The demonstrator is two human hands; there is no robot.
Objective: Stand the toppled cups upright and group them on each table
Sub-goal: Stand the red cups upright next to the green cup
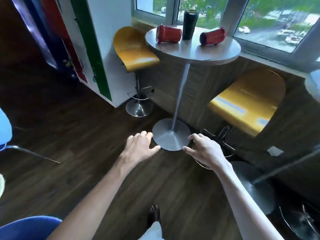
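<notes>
Two red cups, left cup and right cup, lie toppled on the round counter, flanking an upright black tumbler. Left hand and right hand reach forward, spread and empty. Risk: a nudged cup may roll off the edge.

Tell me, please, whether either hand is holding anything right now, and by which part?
Nothing is held. The left hand and right hand are both open and empty, well short of the two toppled red cups on the round table.

Two yellow bar stools, dark wooden floor, window, blue chair
</notes>
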